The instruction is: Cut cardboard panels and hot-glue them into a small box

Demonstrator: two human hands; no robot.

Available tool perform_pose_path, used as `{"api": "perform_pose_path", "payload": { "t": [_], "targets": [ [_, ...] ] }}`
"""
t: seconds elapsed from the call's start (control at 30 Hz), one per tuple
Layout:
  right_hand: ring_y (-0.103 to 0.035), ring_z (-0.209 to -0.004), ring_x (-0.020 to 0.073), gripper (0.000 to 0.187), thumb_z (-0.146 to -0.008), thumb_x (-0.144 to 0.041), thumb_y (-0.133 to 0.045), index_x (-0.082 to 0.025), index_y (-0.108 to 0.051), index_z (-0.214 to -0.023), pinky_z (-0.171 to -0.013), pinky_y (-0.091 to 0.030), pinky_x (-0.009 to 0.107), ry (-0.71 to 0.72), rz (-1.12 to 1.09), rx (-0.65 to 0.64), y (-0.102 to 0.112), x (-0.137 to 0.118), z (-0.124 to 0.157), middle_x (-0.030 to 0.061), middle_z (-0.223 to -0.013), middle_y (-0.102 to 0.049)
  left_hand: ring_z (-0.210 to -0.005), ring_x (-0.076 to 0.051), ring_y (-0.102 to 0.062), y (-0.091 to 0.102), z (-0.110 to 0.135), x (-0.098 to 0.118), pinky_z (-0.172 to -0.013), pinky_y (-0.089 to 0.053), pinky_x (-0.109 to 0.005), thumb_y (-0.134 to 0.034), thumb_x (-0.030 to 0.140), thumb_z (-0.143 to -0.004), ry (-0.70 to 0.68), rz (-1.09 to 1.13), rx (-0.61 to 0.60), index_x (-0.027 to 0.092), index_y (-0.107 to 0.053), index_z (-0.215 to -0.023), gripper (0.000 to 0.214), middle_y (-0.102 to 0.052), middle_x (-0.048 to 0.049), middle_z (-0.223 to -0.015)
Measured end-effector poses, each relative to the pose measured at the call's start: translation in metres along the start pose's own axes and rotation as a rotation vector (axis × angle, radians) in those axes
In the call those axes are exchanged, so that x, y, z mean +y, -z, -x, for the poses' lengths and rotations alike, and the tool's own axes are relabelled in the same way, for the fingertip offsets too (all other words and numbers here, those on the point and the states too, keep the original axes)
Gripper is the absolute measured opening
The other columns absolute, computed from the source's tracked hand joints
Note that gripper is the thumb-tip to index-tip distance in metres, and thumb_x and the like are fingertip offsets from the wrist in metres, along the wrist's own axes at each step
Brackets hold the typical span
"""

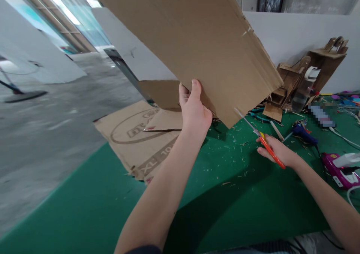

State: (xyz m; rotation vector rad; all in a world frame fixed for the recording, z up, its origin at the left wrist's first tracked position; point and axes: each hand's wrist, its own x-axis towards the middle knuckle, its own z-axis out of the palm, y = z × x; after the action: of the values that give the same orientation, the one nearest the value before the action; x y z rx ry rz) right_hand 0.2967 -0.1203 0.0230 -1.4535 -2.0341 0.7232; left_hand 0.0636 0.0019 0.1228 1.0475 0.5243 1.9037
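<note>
My left hand (pixel 196 109) grips the lower edge of a large brown cardboard sheet (pixel 202 40), thumb on the near face. The sheet is tilted and raised above the green table. In my right hand (pixel 274 149) is a pair of scissors (pixel 267 145) with orange and yellow handles. Its blades point up and left, their tips close to the sheet's lower corner; whether they touch it I cannot tell. Below and left of the sheet, a flattened printed cardboard piece (pixel 135 134) lies on the table, with smaller cardboard on top of it.
On the right are a glue gun (pixel 305 133), a magenta power strip (pixel 339 169), a clear bottle (pixel 305 89), blue-handled pliers (pixel 260 117) and a cardboard structure (pixel 323 66). Scraps litter the green table (pixel 239 209). Its left edge borders a concrete floor (pixel 64 126).
</note>
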Motion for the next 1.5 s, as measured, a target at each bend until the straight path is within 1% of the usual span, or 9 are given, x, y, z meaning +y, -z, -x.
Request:
{"api": "perform_pose_path", "payload": {
  "t": [0.13,0.23,0.37,0.53,0.7,0.87,1.07,1.27,1.5],
  "targets": [
    [-0.06,-0.073,0.0208,0.043,-0.086,-0.058,-0.059,-0.018,-0.06,-0.1,-0.067,-0.051,0.037,-0.11,-0.093,0.023,-0.007,-0.001,-0.005,0.0067,-0.086,-0.063,-0.134,-0.022,-0.049,-0.002,0.002,-0.001,-0.112,-0.043,-0.04,-0.074,0.042,-0.077,-0.01,0.027,-0.004,0.029,-0.06,-0.097,0.028,-0.065,-0.0011,-0.128],
    [-0.062,-0.073,0.021,0.045,-0.081,-0.058,-0.065,-0.017,-0.061,-0.097,-0.067,-0.051,0.037,-0.152,-0.145,0.082,-0.011,0.004,-0.008,0.0061,-0.083,-0.063,-0.135,-0.023,-0.049,0.0,0.001,-0.003,-0.112,-0.043,-0.04,-0.076,0.044,-0.075,-0.021,0.011,-0.007,0.029,-0.06,-0.098,0.031,-0.066,-0.0009,-0.127],
    [-0.064,-0.08,0.0247,0.045,-0.081,-0.058,-0.065,-0.018,-0.061,-0.101,-0.072,-0.053,0.042,-0.122,-0.191,0.124,-0.01,0.013,-0.008,0.007,-0.083,-0.063,-0.134,-0.022,-0.05,0.003,-0.005,-0.002,-0.113,-0.043,-0.042,-0.073,0.039,-0.078,-0.042,0.043,-0.012,0.032,-0.06,-0.094,0.022,-0.064,0.0026,-0.13],
    [-0.063,-0.082,0.0253,0.045,-0.083,-0.057,-0.063,-0.018,-0.058,-0.105,-0.073,-0.053,0.044,-0.087,-0.166,0.053,-0.005,0.009,-0.005,0.0084,-0.09,-0.063,-0.129,-0.02,-0.055,0.004,-0.007,0.0,-0.111,-0.046,-0.041,-0.072,0.032,-0.079,-0.025,0.123,-0.006,0.034,-0.059,-0.086,0.015,-0.066,0.0064,-0.125],
    [-0.061,-0.082,0.023,0.043,-0.084,-0.056,-0.063,-0.019,-0.056,-0.104,-0.074,-0.053,0.041,-0.075,-0.139,0.019,-0.004,0.002,-0.002,0.0076,-0.094,-0.061,-0.13,-0.022,-0.053,0.003,-0.003,-0.002,-0.111,-0.046,-0.043,-0.072,0.036,-0.079,0.013,0.064,-0.021,0.033,-0.06,-0.091,0.017,-0.065,0.0045,-0.129],
    [-0.061,-0.083,0.0225,0.039,-0.086,-0.053,-0.062,-0.02,-0.055,-0.106,-0.074,-0.054,0.04,-0.047,-0.163,0.03,-0.004,0.003,-0.002,0.0074,-0.095,-0.061,-0.136,-0.021,-0.047,0.006,-0.006,-0.004,-0.112,-0.044,-0.042,-0.069,0.041,-0.08,-0.01,-0.025,-0.007,0.035,-0.059,-0.095,0.019,-0.063,0.0053,-0.132],
    [-0.061,-0.084,0.0226,0.038,-0.087,-0.053,-0.061,-0.02,-0.055,-0.106,-0.074,-0.055,0.041,-0.034,-0.154,0.032,-0.003,0.003,-0.001,0.0076,-0.096,-0.061,-0.135,-0.019,-0.048,0.012,-0.01,-0.007,-0.113,-0.044,-0.04,-0.07,0.04,-0.079,-0.011,-0.044,0.013,0.036,-0.057,-0.095,0.021,-0.065,0.006,-0.129],
    [-0.061,-0.082,0.022,0.04,-0.088,-0.055,-0.058,-0.02,-0.055,-0.105,-0.072,-0.054,0.04,-0.037,-0.155,0.021,-0.001,0.002,-0.002,0.0085,-0.099,-0.061,-0.135,-0.019,-0.048,0.012,-0.011,-0.007,-0.114,-0.043,-0.041,-0.067,0.041,-0.08,-0.049,-0.048,0.052,0.037,-0.059,-0.09,0.013,-0.066,0.008,-0.126],
    [-0.058,-0.079,0.0209,0.038,-0.086,-0.057,-0.059,-0.02,-0.049,-0.093,-0.073,-0.052,0.041,-0.039,-0.108,0.015,-0.003,0.002,-0.002,0.0062,-0.092,-0.058,-0.137,-0.021,-0.046,0.008,-0.006,-0.006,-0.115,-0.041,-0.044,-0.068,0.043,-0.08,-0.023,-0.066,0.028,0.037,-0.06,-0.092,0.016,-0.064,0.0068,-0.13]
  ]
}}
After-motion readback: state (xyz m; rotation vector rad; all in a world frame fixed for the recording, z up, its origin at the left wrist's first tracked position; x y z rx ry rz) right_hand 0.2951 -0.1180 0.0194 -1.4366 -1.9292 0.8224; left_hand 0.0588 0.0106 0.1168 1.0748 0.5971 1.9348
